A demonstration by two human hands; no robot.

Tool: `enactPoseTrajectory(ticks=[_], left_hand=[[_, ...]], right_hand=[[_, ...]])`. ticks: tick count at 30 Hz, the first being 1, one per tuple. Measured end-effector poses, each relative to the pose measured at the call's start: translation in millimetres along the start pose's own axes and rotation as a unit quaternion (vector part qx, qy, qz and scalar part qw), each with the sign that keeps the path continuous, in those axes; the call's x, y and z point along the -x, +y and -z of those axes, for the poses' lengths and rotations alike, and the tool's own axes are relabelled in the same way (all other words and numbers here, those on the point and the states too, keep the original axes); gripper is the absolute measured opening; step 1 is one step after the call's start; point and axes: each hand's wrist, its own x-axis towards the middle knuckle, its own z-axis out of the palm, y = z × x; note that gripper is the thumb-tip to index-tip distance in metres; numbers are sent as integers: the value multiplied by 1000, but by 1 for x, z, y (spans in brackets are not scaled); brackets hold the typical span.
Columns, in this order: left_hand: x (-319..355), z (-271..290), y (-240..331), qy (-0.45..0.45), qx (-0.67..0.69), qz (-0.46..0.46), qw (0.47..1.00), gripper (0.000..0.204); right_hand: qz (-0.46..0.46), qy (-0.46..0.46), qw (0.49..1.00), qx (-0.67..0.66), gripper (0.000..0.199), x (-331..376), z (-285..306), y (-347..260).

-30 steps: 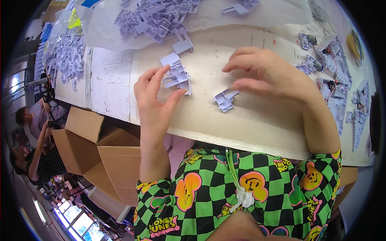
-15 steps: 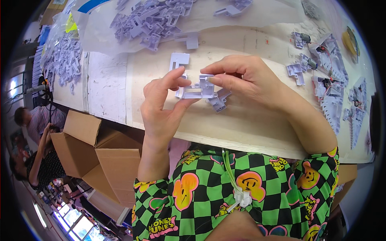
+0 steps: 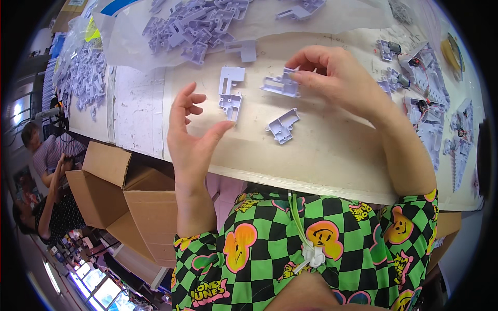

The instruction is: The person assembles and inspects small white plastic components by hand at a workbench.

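Note:
Between the thumb and fingers of my right hand (image 3: 332,78), a pale lilac molded plastic housing part (image 3: 280,84) is held by its right end, above the table. My left hand (image 3: 192,124) is open, its thumb apart from the fingers. Close to that thumb lies a small plastic bracket (image 3: 231,106), just below a flat plastic plate with a slot (image 3: 232,78). A lone L-shaped housing piece (image 3: 283,127) rests on the table between my hands, nearer to me. Whether my left thumb touches the bracket, I cannot tell.
A heap of similar plastic parts (image 3: 192,28) lies at the back on a plastic sheet. At right are toothed assemblies with wires (image 3: 425,109) and small motors (image 3: 394,47). A bag of parts (image 3: 85,72) is far left; below it stands an open cardboard box (image 3: 150,217). Two people are beyond.
My left hand has let go of the housing part and drawn left, fingers spread. My right hand has carried the part up and to the right, uncovering the pieces beneath.

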Motion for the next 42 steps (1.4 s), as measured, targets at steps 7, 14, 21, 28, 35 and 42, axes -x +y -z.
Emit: enactPoseTrajectory(ticks=[7,14,21,28,35,42], left_hand=[[9,-14,-8,-44,-135,-28,990,64],[18,-6,-7,0,-51,-48,998,49],[15,-13,2,18,14,-140,990,48],[7,-16,5,18,6,-167,986,52],[3,-19,7,18,20,-159,987,55],[4,-13,3,-7,66,-71,995,55]], right_hand=[[38,-64,992,106,24,5,0,0],[129,41,980,145,20,5,-11,0],[127,38,991,32,25,7,-24,0],[129,9,991,-33,24,3,-27,7],[168,-8,985,-26,22,6,-25,2],[27,-36,986,-158,28,6,-19,-2]])
